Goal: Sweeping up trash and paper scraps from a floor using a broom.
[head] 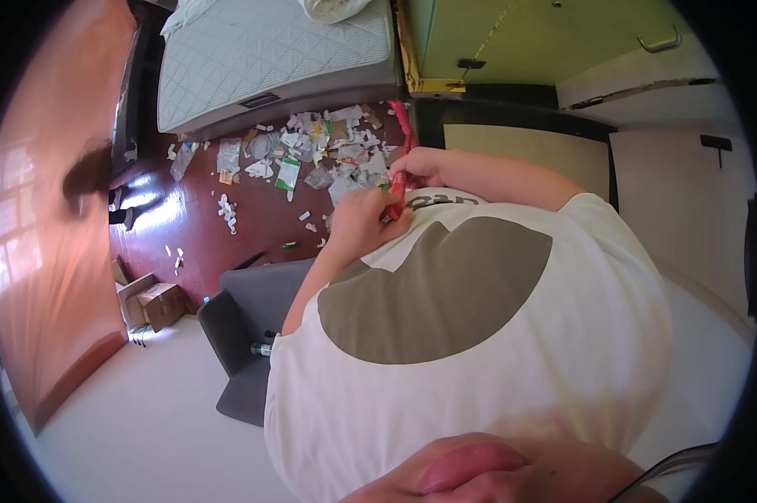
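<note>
A narrow, crumpled red strip [410,135], apparently of thin plastic, runs down between my two hands in front of my belly. Its lower end is pinched in my left hand [364,217], with the fingers curled around it. Higher up, my right hand [421,166] grips the same strip with the thumb and fingers. The far end hangs loose beyond the right hand, near the floor litter. Below both hands lies my white shirt [579,295] with its large grey-brown print.
Paper scraps and plastic wrappers [315,148] litter the dark red floor [259,220] before a mattress [277,50]. A grey armchair [227,333] holds a green bottle [260,349]. A cardboard box [161,306] stands by the orange curtain [64,207]. Pale panels [529,157] flank my right.
</note>
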`<state>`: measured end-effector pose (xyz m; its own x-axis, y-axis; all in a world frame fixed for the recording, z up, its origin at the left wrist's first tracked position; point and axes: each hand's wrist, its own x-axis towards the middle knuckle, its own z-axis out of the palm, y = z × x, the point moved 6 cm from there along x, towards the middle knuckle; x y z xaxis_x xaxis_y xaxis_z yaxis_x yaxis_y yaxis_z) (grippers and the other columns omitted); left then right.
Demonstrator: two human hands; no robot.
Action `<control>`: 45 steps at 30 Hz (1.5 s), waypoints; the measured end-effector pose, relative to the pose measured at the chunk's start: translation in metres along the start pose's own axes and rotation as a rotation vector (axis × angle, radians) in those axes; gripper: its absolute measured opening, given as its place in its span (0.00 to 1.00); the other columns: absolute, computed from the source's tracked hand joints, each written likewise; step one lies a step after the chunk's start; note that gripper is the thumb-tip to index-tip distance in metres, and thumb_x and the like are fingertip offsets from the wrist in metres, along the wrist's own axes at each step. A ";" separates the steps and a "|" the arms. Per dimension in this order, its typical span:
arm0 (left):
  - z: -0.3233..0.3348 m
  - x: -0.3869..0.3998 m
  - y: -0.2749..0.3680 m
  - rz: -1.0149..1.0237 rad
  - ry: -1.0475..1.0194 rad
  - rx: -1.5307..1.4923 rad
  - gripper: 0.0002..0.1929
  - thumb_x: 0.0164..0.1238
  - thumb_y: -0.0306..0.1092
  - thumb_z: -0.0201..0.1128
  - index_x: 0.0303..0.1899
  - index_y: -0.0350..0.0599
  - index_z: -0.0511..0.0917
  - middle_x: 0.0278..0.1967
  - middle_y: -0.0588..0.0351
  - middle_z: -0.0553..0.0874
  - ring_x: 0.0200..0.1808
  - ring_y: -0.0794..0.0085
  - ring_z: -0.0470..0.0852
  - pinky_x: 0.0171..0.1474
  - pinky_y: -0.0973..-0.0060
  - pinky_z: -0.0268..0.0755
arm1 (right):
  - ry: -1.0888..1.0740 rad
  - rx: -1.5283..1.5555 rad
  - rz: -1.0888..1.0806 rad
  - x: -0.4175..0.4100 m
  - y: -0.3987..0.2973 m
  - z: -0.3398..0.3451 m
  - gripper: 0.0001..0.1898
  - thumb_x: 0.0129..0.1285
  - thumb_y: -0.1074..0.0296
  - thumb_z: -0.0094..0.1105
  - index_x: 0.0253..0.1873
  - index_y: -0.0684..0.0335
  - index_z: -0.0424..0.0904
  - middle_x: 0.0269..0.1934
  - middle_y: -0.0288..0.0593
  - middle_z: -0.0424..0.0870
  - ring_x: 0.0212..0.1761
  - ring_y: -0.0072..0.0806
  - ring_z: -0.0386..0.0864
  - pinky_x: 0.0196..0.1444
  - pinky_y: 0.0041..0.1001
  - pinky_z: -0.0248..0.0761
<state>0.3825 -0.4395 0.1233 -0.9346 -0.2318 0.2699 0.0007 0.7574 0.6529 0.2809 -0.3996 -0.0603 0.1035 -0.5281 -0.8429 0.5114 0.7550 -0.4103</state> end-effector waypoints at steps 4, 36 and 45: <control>0.024 0.021 -0.010 -0.214 -0.007 -0.078 0.11 0.51 0.34 0.66 0.32 0.41 0.74 0.21 0.53 0.79 0.22 0.63 0.79 0.27 0.69 0.69 | -0.022 0.164 0.053 -0.004 0.008 -0.036 0.06 0.54 0.67 0.56 0.24 0.56 0.75 0.16 0.33 0.72 0.12 0.21 0.64 0.15 0.22 0.59; 0.325 -0.122 0.130 -1.151 1.687 -1.275 0.12 0.69 0.38 0.49 0.45 0.43 0.73 0.21 0.65 0.72 0.22 0.83 0.69 0.25 0.84 0.63 | -0.710 -1.476 -0.960 -0.186 -0.040 -0.047 0.08 0.59 0.71 0.58 0.43 0.63 0.77 0.31 0.38 0.80 0.32 0.25 0.78 0.36 0.24 0.71; 0.445 -0.194 0.210 -1.145 2.221 -1.320 0.10 0.65 0.39 0.52 0.42 0.47 0.75 0.20 0.67 0.73 0.21 0.85 0.69 0.25 0.84 0.63 | -0.935 -2.184 -1.143 -0.204 0.077 0.049 0.13 0.56 0.56 0.59 0.32 0.60 0.79 0.22 0.38 0.80 0.27 0.30 0.80 0.31 0.28 0.72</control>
<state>0.4050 0.0364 -0.1069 0.4457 -0.4391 -0.7801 0.8245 -0.1381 0.5488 0.3408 -0.2533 0.0968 0.9379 -0.2882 -0.1928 -0.3443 -0.8405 -0.4184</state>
